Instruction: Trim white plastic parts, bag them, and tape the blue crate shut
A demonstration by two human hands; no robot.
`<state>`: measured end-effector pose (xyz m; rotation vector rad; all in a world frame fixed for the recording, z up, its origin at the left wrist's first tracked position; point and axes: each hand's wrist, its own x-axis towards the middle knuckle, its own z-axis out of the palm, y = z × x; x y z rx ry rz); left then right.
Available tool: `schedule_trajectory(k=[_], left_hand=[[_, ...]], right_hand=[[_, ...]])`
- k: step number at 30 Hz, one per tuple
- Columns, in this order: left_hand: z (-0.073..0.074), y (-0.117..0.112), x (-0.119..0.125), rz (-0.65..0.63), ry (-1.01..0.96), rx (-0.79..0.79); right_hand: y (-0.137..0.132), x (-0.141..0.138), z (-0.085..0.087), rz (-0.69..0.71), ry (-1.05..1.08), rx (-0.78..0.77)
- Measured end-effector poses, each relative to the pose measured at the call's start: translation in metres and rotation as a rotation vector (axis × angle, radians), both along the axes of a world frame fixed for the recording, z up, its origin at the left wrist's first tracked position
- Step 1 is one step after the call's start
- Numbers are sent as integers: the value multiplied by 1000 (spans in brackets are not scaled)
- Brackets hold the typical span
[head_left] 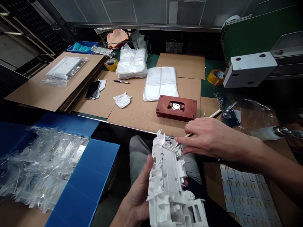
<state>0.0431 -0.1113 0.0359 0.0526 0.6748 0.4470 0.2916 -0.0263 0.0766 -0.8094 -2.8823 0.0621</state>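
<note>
A long white molded plastic frame (167, 176), full of ribs and clips, is tilted over my lap. My left hand (138, 192) is wrapped around its left side, thumb along the edge. Over the frame's far end is my right hand (205, 137), its fingers closed around a thin light wooden stick (214, 114) with a dark section. My right index fingertip is at the small clips of the frame; whether it presses on them I cannot tell. On the bench edge just beyond lies a red block fixture (163, 108) with a small whitish metal insert (176, 106).
Two tied white bundles (161, 83) (131, 63), a phone (92, 90), a pen (121, 81) and tape rolls (110, 64) lie on the bench. A blue box (94, 176) with bagged parts stands left; white pieces (246, 192) fill a carton right. A conveyor (258, 34) overhangs the right.
</note>
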Motion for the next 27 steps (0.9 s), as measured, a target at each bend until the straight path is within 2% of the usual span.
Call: schedule_trajectory(k=[4,8,11,14,20,23,25,27], left_hand=[[0,0,2,13,-22,-43],[0,2,1,17,-105,-133],[-2,3,0,46,-126,-160],[-4,5,4,94,-100,-167],[-11,5,15,161,36,-156],[-17,8,16,150,-12,-79],[-21,13,16,129,-80,-18],[-23,18,17,80,-147,48]], right_hand=[[2,1,-1,-1,-7,-23],[5,11,-12,-49,35,-218],[3,13,-28,-169,246,-416],[-5,2,-47,-256,495,-578],[-18,-27,-69,-374,745,-742],[-25,-18,-76,-540,907,-799],[-34,-2,-85,-717,1009,-718],[-48,20,-103,-921,1084,-616]])
